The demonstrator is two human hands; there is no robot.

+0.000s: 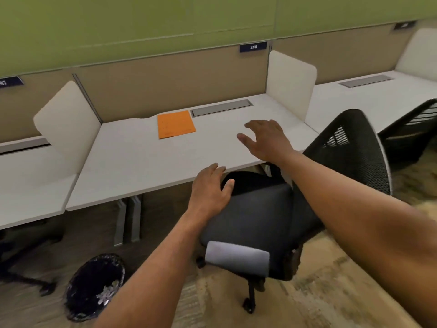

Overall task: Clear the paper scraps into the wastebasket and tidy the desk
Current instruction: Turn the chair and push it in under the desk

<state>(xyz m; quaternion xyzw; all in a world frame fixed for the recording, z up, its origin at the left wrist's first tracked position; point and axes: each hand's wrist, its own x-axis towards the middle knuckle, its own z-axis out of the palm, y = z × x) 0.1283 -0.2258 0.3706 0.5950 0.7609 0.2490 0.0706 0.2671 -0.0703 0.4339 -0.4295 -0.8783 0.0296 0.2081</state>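
Wastebasket [94, 287] on floor, pale scraps [106, 293] inside; both hands' grip apart, empty, above desk [132, 162].

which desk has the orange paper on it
The middle desk, under the 248 sign; the orange paper lies near its back edge. Neighbouring desks show none.
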